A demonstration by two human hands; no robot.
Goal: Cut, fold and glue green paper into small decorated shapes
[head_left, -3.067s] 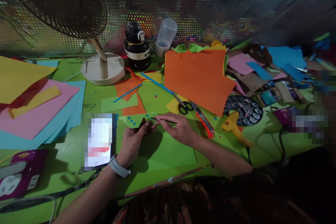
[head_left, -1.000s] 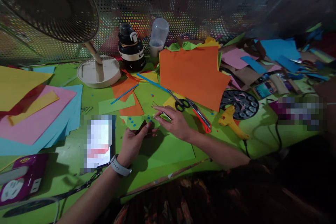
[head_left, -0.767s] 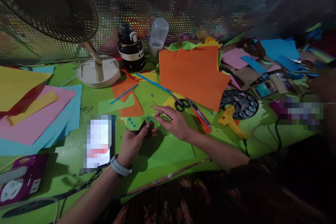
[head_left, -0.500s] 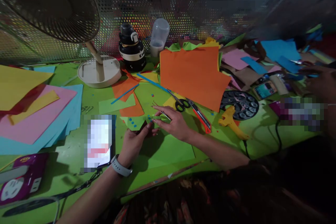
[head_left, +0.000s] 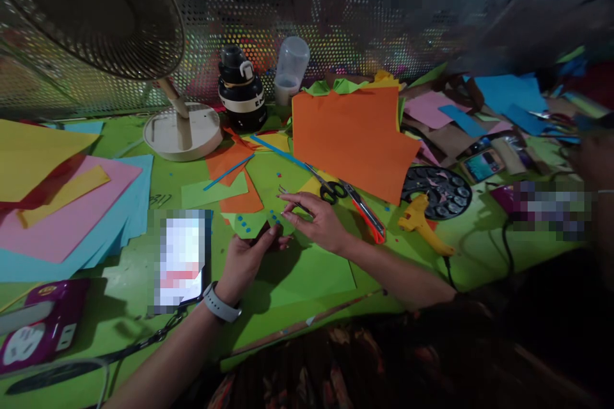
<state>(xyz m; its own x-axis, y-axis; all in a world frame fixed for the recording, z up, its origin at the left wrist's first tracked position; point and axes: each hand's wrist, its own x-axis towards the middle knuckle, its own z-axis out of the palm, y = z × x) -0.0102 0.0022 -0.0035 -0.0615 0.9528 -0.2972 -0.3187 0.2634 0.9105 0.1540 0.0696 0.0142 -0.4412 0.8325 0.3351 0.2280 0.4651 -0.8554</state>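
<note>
My left hand, with a pale watch on its wrist, pinches a green paper cutout between thumb and fingers. Small blue dots sit on the cutout in clusters on both sides. Just to the right, my right hand holds thin dark tweezers, their fine curved tips pointing up and left. Its thumb and index finger stand a little off the cutout. Below the hands lies a green paper sheet. Black-handled scissors and an orange utility knife rest beyond my right hand.
A yellow glue gun lies beside a black round palette on the right. Orange sheets stand behind. A phone, coloured paper and a fan are leftward. A co-worker's hand is at far right.
My right thumb and fingers have drawn slightly away from the cutout. The co-worker's hand has shifted right, off the scissors there. My left hand is nearly still.
</note>
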